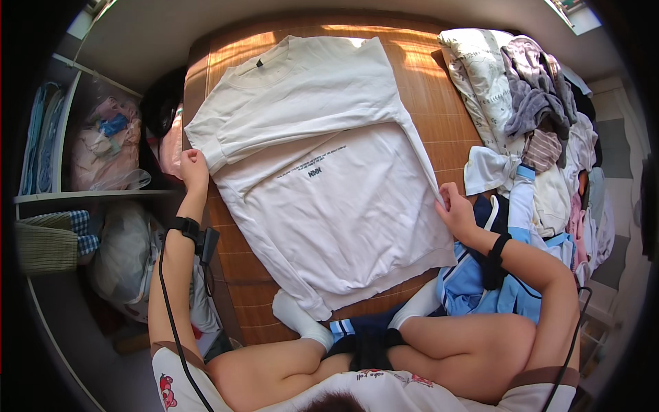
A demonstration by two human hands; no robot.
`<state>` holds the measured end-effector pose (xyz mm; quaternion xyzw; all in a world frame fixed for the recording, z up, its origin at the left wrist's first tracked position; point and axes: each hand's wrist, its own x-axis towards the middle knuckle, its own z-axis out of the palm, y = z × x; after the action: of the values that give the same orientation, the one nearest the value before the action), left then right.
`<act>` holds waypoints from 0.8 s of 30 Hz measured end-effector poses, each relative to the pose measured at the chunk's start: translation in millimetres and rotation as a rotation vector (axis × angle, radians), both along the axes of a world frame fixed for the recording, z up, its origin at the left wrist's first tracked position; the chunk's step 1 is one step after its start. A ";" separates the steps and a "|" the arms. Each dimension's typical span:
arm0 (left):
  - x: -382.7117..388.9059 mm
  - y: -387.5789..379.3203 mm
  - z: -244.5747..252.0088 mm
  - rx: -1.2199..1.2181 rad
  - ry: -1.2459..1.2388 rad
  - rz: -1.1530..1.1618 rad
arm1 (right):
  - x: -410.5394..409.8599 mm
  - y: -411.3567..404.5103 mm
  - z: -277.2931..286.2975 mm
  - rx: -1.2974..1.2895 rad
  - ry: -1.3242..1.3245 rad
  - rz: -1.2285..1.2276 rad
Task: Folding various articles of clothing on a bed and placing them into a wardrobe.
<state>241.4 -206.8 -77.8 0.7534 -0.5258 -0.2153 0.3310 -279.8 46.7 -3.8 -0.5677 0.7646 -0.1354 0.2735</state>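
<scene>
A white long-sleeved sweatshirt (345,216) with small dark print lies spread on a wooden slatted mat, its neckline far from me and its hem near my feet. One sleeve runs down its left side. At the left edge, my left hand (194,167) is beside the sweatshirt's shoulder area, its fingers curled; whether cloth is between them cannot be told. My right hand (455,211) pinches the right edge of the sweatshirt, above the hem. The upper part of the cloth lies in a loose fold across the chest.
Piled clothes (551,195) and a folded patterned quilt (476,82) lie on the right. Blue garments (463,283) lie beside my right leg. Shelves at the left hold bagged textiles (105,144) and a stuffed plastic bag (123,252). The mat (247,268) shows around the sweatshirt.
</scene>
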 end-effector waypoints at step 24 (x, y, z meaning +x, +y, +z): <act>-4.9 27.5 -17.5 0.095 0.023 -0.123 | 0.5 99.2 -2.4 0.119 0.444 0.814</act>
<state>236.5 -179.3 -95.3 0.7321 -0.5563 -0.2687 0.2870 -279.3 145.9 -6.2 -0.8200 0.5262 0.1519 0.1664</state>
